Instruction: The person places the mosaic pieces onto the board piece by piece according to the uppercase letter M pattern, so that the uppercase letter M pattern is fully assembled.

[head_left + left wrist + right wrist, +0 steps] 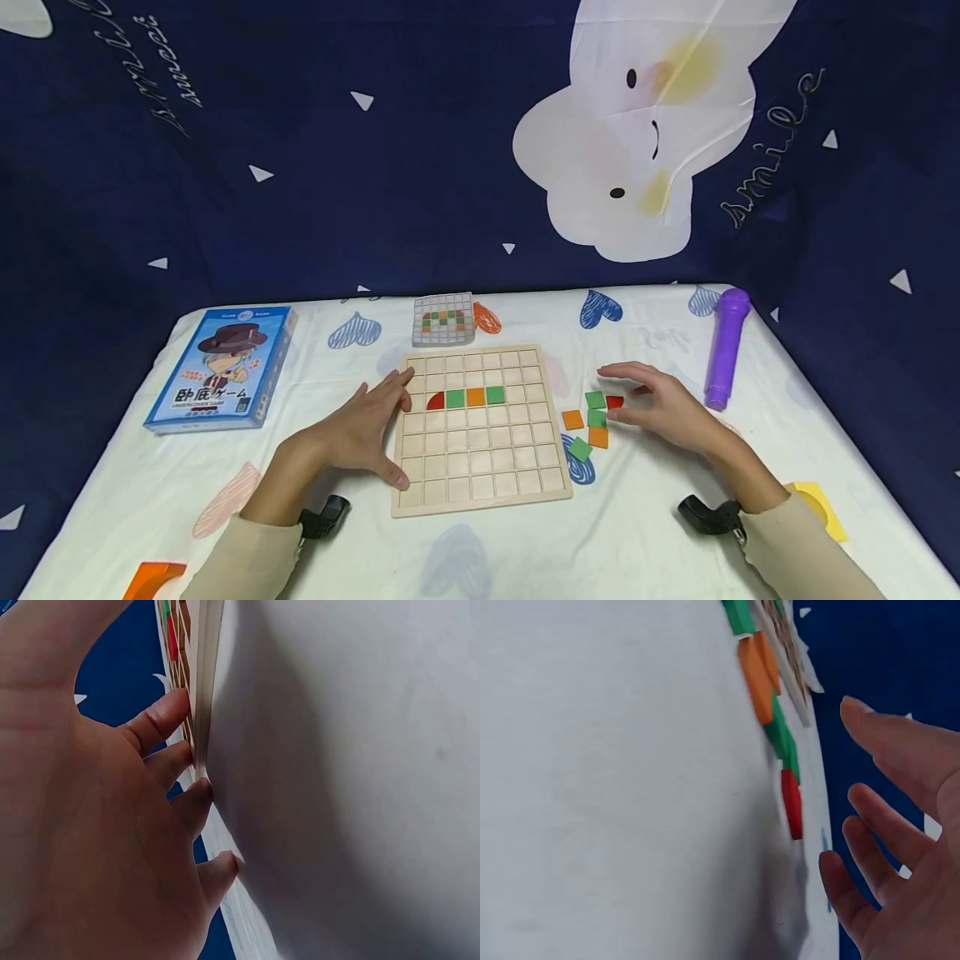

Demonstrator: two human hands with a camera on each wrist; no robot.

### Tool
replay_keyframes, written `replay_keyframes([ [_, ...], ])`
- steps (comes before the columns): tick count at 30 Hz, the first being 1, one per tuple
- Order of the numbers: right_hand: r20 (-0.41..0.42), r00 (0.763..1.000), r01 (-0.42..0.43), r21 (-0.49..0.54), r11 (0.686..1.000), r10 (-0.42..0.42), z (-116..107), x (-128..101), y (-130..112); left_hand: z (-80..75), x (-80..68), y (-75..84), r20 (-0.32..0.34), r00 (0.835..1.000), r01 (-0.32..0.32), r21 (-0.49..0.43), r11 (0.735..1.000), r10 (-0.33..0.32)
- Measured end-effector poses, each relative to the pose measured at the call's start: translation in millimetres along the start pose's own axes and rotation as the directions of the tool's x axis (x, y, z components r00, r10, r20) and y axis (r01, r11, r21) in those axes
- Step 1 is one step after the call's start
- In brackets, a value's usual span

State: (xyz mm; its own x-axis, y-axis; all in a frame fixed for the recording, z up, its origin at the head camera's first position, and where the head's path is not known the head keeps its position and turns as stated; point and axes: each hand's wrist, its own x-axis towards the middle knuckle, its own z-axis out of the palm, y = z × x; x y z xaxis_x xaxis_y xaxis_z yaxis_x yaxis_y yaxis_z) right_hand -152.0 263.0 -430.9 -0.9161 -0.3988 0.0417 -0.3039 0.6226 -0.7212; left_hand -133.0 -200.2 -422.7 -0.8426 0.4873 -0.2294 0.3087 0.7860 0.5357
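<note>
A wooden grid board (480,462) lies mid-table. One row of its cells holds a red quarter-round tile (437,402), two green tiles (455,399) and an orange tile (476,397). My left hand (360,429) rests along the board's left edge, fingers spread, thumb at the lower left corner. Over the loose tiles on the right hovers my right hand (663,408), fingers parted and holding nothing. Beneath and beside it lie a red tile (792,804), several green ones (580,450) and two orange ones (573,419).
Behind the board stands a small pattern card (443,320) showing coloured cells on a grid. A blue game box (225,367) lies at left, a purple microphone-shaped object (726,350) at right. An orange piece (153,579) and a yellow piece (821,508) lie near the front corners.
</note>
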Motion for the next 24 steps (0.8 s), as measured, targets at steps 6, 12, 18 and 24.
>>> replay_keyframes([
  [6, -0.026, 0.999, -0.042, -0.014, 0.999, 0.041, 7.5, -6.8, 7.1, -0.4, -1.3, 1.3, 0.005, 1.0, 0.015, -0.012, 1.0, -0.015],
  [12, -0.047, 0.995, -0.088, -0.049, 0.995, 0.085, 10.5, -7.0, 7.5, 0.6, -0.6, 0.9, -0.005, 1.0, 0.007, 0.0, 1.0, -0.007],
  [18, -0.063, 0.991, -0.124, -0.102, 0.987, 0.118, 11.6, -5.3, 8.6, 0.9, -1.1, -0.1, 0.0, 1.0, 0.002, -0.005, 1.0, -0.002],
  [24, -0.073, 0.991, -0.122, -0.133, 0.984, 0.113, 12.1, -3.0, 9.4, 0.9, -1.2, -0.4, 0.005, 1.0, 0.006, -0.01, 1.0, -0.006],
])
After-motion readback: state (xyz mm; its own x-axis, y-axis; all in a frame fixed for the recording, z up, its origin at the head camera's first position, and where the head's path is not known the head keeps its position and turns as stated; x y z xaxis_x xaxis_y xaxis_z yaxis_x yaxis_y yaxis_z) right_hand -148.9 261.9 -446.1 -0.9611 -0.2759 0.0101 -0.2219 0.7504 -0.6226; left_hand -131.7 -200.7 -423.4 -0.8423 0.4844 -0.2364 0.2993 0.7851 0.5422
